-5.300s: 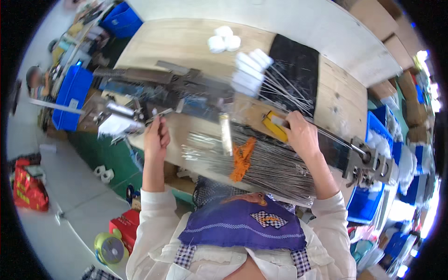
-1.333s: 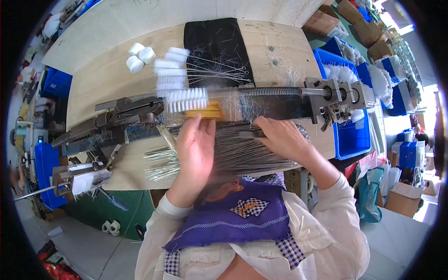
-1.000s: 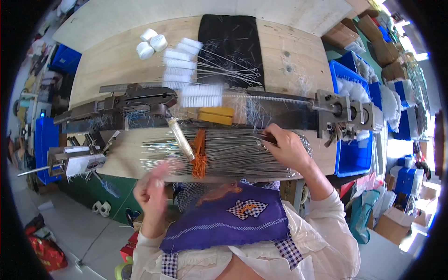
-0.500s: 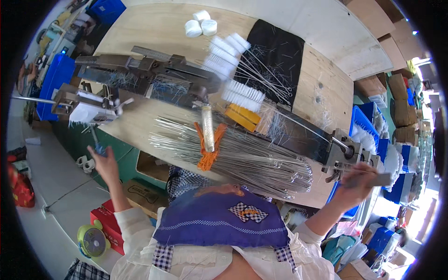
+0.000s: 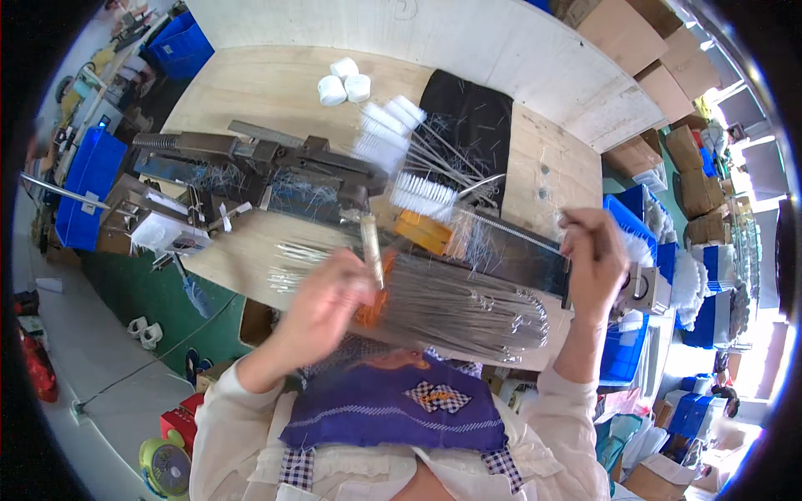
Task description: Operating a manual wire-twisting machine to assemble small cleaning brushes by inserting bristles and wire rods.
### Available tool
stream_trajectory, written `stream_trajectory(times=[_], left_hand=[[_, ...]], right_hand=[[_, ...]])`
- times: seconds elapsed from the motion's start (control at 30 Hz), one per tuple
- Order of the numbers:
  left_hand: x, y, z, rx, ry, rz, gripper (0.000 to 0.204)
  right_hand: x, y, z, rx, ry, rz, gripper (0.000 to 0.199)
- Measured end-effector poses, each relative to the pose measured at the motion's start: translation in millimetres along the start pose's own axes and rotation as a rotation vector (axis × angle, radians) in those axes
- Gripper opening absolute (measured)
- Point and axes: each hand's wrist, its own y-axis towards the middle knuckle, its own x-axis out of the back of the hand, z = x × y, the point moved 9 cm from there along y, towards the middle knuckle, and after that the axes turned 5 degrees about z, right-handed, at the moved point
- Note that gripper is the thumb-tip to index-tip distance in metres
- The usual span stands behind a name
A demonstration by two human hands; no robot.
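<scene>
My left hand [image 5: 332, 288], blurred by motion, is beside the wrapped lever handle [image 5: 372, 249] of the bench machine [image 5: 309, 167]; whether it touches the handle I cannot tell. My right hand [image 5: 597, 257] has curled fingers at the right end of a twisted wire [image 5: 514, 230]; what they hold is hidden. That wire runs left to a white bristle brush [image 5: 423, 194] beside a yellow block [image 5: 423, 231]. A bundle of looped metal wires [image 5: 455, 305] lies in front, with an orange tie [image 5: 369, 313] round it. More white brushes [image 5: 380, 134] lie behind, their stems over a black cloth [image 5: 468, 117].
Three white rolls [image 5: 342, 82] stand at the back of the wooden table [image 5: 259, 75]. A clamp-like fixture [image 5: 167, 219] is at the left end, a metal block [image 5: 647, 290] at the right. Blue bins [image 5: 622, 355] with white brushes stand beyond the right edge. Bristle scraps litter the rail.
My left hand has moved from the lever below the left fixture, right to the wrapped handle. My right hand has left the dark handle at the right end and moved up-left to the wire's end.
</scene>
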Motion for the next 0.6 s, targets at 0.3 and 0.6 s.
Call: stream_trajectory(times=[0.3, 0.6], left_hand=[[-57.3, 9.5, 28.3, 0.290, -0.703, 0.102, 0.031], [89.1, -14.7, 11.0, -0.265, -1.695, -0.251, 0.026]], right_hand=[[-46.2, -10.8, -22.6, 0.272, -0.562, 0.312, 0.021], [-51.6, -32.7, -14.7, 0.271, -0.654, 0.277, 0.024]])
